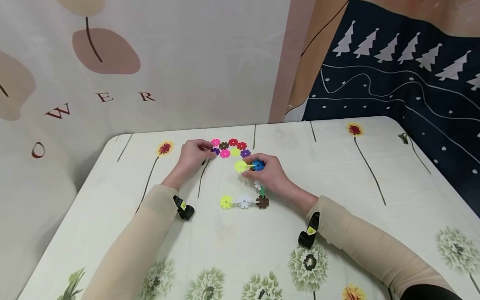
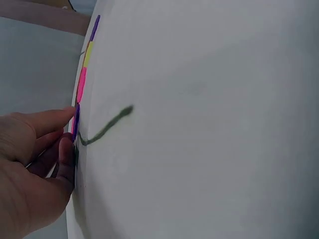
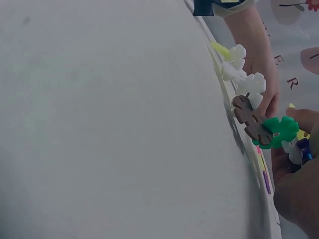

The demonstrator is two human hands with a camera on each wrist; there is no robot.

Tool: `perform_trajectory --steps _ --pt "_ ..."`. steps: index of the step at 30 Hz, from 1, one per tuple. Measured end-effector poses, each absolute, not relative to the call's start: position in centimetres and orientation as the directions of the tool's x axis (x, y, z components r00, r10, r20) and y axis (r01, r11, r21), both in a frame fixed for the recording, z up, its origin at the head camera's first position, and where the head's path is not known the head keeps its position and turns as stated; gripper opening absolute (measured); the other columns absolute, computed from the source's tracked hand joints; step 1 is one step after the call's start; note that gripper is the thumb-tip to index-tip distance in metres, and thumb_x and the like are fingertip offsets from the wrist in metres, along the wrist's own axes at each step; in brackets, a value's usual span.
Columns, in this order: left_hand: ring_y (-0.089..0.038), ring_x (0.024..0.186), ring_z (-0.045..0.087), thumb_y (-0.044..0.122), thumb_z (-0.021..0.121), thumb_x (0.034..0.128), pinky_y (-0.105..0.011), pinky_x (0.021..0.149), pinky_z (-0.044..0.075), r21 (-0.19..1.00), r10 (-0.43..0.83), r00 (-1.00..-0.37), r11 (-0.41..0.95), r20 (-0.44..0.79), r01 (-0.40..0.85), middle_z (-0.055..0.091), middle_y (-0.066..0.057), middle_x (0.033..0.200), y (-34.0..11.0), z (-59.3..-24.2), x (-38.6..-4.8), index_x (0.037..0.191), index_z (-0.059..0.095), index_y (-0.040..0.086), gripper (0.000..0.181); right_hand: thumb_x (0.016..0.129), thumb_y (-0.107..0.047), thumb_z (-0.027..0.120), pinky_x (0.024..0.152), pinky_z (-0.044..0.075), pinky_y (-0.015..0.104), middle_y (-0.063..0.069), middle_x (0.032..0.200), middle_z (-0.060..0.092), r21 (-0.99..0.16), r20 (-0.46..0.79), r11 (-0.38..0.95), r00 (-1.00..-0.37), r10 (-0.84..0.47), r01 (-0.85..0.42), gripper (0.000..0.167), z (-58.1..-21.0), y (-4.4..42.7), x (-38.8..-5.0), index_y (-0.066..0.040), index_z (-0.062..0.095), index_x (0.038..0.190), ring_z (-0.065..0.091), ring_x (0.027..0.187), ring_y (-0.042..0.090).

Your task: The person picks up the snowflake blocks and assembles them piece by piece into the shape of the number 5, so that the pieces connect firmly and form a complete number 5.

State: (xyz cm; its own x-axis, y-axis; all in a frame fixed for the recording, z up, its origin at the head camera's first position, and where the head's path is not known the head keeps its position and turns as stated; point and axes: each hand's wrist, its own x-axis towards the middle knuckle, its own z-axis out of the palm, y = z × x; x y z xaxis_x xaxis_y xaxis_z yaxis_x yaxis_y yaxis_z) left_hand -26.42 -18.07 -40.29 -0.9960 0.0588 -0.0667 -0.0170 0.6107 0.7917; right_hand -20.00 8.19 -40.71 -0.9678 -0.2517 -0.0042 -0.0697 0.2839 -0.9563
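Notched flower-shaped discs lie flat in a cluster, with pink (image 1: pixel 225 153), yellow (image 1: pixel 235 151) and red (image 1: pixel 233 142) ones among them. At the cluster's left end my left hand (image 1: pixel 193 155) (image 2: pixel 35 169) has finger and thumb on a dark purple disc (image 1: pixel 215 151) (image 2: pixel 76 122). To the right, my right hand (image 1: pixel 275 173) (image 3: pixel 301 191) grips a linked chain near its blue disc (image 1: pixel 258 165) and yellow disc (image 1: pixel 241 166). The chain runs through green (image 3: pixel 283 130), brown (image 1: pixel 262 202) (image 3: pixel 249 119) and white (image 1: pixel 244 202) discs to a yellow end (image 1: pixel 226 202).
A white table cover (image 1: pixel 225 254) printed with flowers and stems lies under the discs. Behind it hangs a pale printed curtain (image 1: pixel 210 62), with a dark tree-patterned cloth (image 1: pixel 393 87) at the right. Black wrist cameras (image 1: pixel 184 208) sit at both cuffs.
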Motion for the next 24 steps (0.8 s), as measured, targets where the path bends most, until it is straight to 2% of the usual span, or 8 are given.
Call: perform_trajectory --steps 6,14,19,24 --pt "-0.027 0.100 0.059 0.008 0.076 0.0931 -0.033 0.082 0.054 0.762 0.086 -0.995 0.647 -0.053 0.015 0.066 -0.015 0.117 -18.0 -40.0 -26.5 0.125 0.068 0.001 0.034 0.087 -0.013 0.084 0.110 0.044 0.043 0.008 0.130 0.067 -0.955 0.001 0.288 -0.968 -0.251 -0.075 0.037 -40.5 8.1 -20.0 -0.009 0.073 0.122 0.052 0.130 0.028" --pt "-0.029 0.104 0.059 0.007 0.078 0.0908 -0.038 0.090 0.052 0.752 0.137 -0.982 0.659 -0.133 -0.010 0.067 -0.017 0.116 -18.5 -39.7 -26.2 0.124 0.070 0.001 0.035 0.087 -0.012 0.084 0.110 0.044 0.043 0.009 0.130 0.067 -0.955 -0.011 0.292 -0.970 -0.243 -0.062 0.037 -40.5 7.9 -19.9 -0.008 0.073 0.122 0.052 0.130 0.028" --pt "-0.029 0.103 0.058 0.009 0.077 0.0924 -0.038 0.089 0.051 0.754 0.172 -0.976 0.657 -0.136 0.011 0.067 -0.016 0.114 -18.6 -39.7 -25.8 0.121 0.072 0.002 0.030 0.087 -0.012 0.084 0.111 0.044 0.043 0.009 0.131 0.066 -0.954 -0.014 0.295 -0.971 -0.237 -0.059 0.037 -40.6 7.9 -19.9 -0.008 0.073 0.122 0.051 0.131 0.028" --pt "-0.027 0.098 0.056 0.011 0.072 0.0971 -0.030 0.081 0.052 0.775 0.184 -0.973 0.632 -0.139 0.008 0.067 -0.014 0.108 -19.0 -39.9 -25.5 0.121 0.074 0.004 0.025 0.087 -0.013 0.084 0.111 0.043 0.043 0.009 0.132 0.066 -0.953 -0.015 0.299 -0.970 -0.242 -0.060 0.037 -40.7 8.0 -20.0 -0.008 0.073 0.123 0.051 0.132 0.028"
